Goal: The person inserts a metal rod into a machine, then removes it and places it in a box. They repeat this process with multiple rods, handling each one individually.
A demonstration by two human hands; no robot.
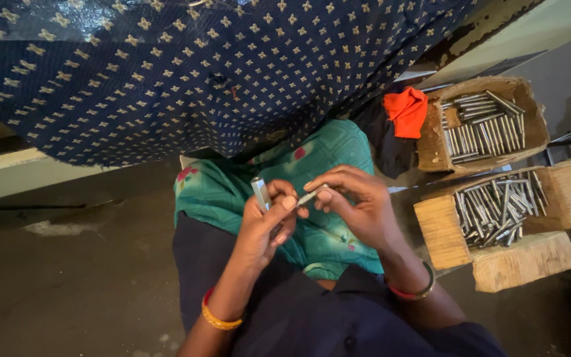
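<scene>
— Where does the single view look from?
— From the person's head, facing steeply down and close on the lap, both hands mid-frame
— And the edges?
— Floor left, boxes of metal rods far right

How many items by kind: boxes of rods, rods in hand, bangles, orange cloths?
Cardboard box of metal rods: 1
Wooden box of metal rods: 1
Metal pieces in hand: 2, one in the left hand, one in the right hand
Wrist bangles: 2, yellow bangle and dark bangle
Orange cloth: 1
Total: 7; loose rods in the boxes too many to count.
</scene>
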